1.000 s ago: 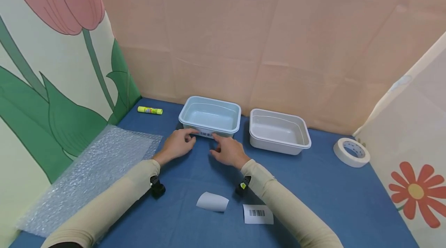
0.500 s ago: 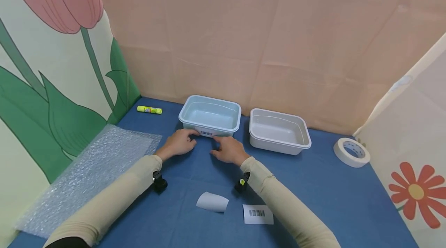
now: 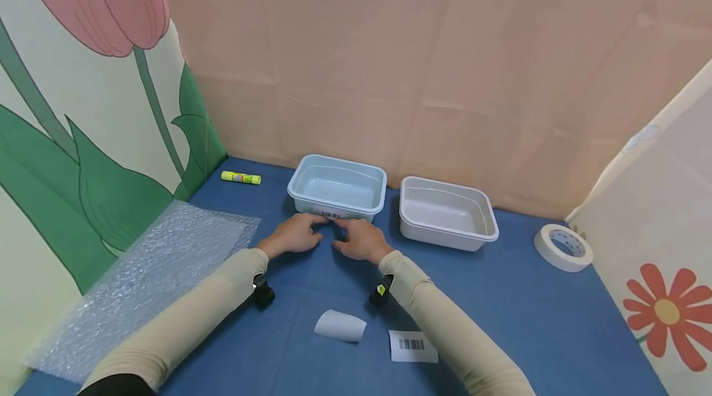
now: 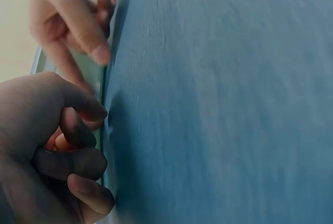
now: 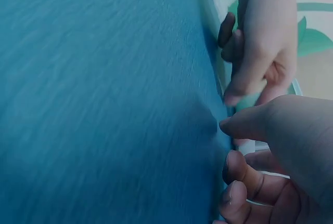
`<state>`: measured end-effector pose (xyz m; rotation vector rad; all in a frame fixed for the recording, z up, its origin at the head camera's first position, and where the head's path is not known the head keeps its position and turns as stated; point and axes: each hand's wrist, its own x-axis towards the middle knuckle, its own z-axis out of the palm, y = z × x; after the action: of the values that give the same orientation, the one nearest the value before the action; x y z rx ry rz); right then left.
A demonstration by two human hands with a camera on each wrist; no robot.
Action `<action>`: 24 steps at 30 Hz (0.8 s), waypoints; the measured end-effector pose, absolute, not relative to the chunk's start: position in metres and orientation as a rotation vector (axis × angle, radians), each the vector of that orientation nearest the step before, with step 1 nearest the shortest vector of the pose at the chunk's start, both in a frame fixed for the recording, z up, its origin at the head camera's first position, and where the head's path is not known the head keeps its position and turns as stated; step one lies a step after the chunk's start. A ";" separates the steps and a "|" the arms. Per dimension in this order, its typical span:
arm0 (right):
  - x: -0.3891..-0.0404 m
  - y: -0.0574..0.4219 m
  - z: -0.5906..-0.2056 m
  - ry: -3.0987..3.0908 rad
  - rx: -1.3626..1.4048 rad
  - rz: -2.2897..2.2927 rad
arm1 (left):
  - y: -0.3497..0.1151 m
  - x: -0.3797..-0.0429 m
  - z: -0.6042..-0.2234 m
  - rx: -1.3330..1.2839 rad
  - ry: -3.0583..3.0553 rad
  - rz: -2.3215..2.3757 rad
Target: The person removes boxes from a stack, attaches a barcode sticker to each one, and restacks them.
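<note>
A light blue plastic container [image 3: 337, 185] stands at the back of the blue-covered table, with a white barcode label [image 3: 330, 215] low on its front wall. My left hand [image 3: 295, 234] reaches the label from the left, index finger extended to its lower edge, other fingers bent loosely. From the right, the index finger of my right hand [image 3: 363, 241] touches the label's lower right part. Both fingertips almost meet there and cover some of it. In the left wrist view, the left hand [image 4: 36, 125] is low over the cloth; the right wrist view shows the right hand [image 5: 286, 156] likewise.
To the right is a pale grey container [image 3: 445, 214], then a roll of white tape [image 3: 563, 248]. A glue stick [image 3: 241, 178] lies back left, above bubble wrap [image 3: 150, 278]. Nearer are a curled white paper [image 3: 340, 325] and a second barcode label [image 3: 413, 346] beside the right sleeve.
My left hand has slid right and slightly down along the label, its fingertip coming close to the right one. The right hand has shifted slightly left. The containers stay in place.
</note>
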<state>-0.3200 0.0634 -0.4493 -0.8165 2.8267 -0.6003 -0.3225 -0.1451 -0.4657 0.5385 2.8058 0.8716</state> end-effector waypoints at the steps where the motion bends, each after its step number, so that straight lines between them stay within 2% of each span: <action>1: -0.320 0.066 -0.449 2.826 -0.819 -0.599 | -0.147 -0.322 -0.465 0.534 2.805 0.875; 11: -0.319 0.080 -0.445 2.816 -0.745 -0.580 | -0.168 -0.326 -0.462 0.447 2.812 0.857; 19: -0.319 0.067 -0.441 2.791 -0.889 -0.615 | -0.161 -0.325 -0.454 0.551 2.738 0.938; 24: -0.322 0.070 -0.439 2.807 -0.825 -0.585 | -0.164 -0.326 -0.448 0.513 2.763 0.964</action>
<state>-0.3216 0.0696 -0.4391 -0.8247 2.8069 -0.5852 -0.3263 -0.1645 -0.4484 0.5127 2.7630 0.9642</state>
